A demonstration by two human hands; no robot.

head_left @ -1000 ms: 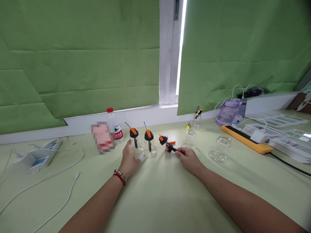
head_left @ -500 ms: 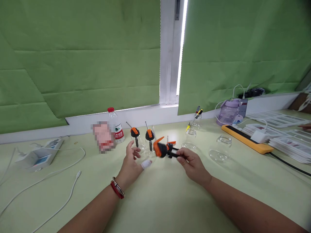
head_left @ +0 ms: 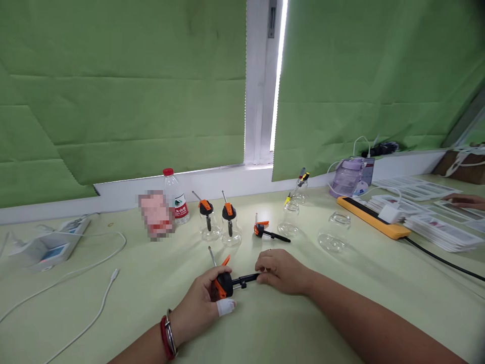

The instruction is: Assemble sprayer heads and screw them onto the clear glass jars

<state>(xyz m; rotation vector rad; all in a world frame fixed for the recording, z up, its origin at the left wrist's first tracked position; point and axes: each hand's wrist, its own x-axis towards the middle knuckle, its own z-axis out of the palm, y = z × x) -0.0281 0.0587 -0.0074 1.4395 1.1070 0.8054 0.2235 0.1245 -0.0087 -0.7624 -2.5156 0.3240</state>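
Note:
My left hand (head_left: pixel 199 306), one digit wrapped in white tape, is closed around the black cap of an orange-and-black pourer lid (head_left: pixel 226 284). A thin metal spout sticks up from that lid, and a black tube runs to the right. At the tube's far end, the fingers of my right hand (head_left: pixel 282 273) are closed on it. A similar pourer lid (head_left: pixel 271 235) lies on the table beyond. Behind my left hand stand two glass bottles, the left one (head_left: pixel 210 231) and the right one (head_left: pixel 232 236), each topped with such a lid. Two lidless glass jars (head_left: pixel 290 225) (head_left: pixel 334 236) stand farther right.
A glass jar (head_left: pixel 302 194) with screwdrivers stands at the back. Left are a water bottle (head_left: pixel 181 205), a white power strip (head_left: pixel 62 242) and cables. On the right are an orange-and-black power strip (head_left: pixel 379 220), a purple jug (head_left: pixel 345 177), stacked cards (head_left: pixel 441 232) and another person's hand (head_left: pixel 466 201).
The pourer lid has come down and nearer, leftward. My left hand has closed on its cap, while my right hand still holds the tube. The view has shifted slightly.

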